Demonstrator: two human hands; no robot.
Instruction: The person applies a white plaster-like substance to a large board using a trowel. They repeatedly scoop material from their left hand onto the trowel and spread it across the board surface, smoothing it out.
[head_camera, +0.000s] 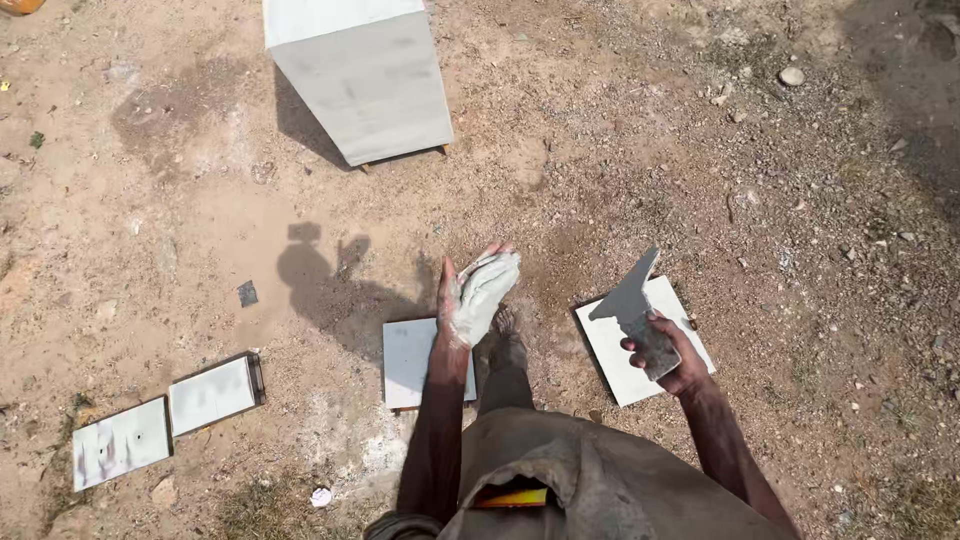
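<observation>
My left hand (478, 292) is held out flat, palm up, and smeared with pale grey putty. It hovers above a white square panel (408, 360) lying on the dirt. In my right hand (668, 352) I grip a flat metal scraper blade (632, 300), its wide edge pointing up and left. That hand is over a second white panel (615, 362) on the ground. My foot (503, 325) stands between the two panels.
A tall white-coated cabinet (365, 75) stands on the dirt ahead. Two more white panels (165, 415) lie at the lower left. Loose stones (790, 75) and sparse grass dot the sandy ground at the right.
</observation>
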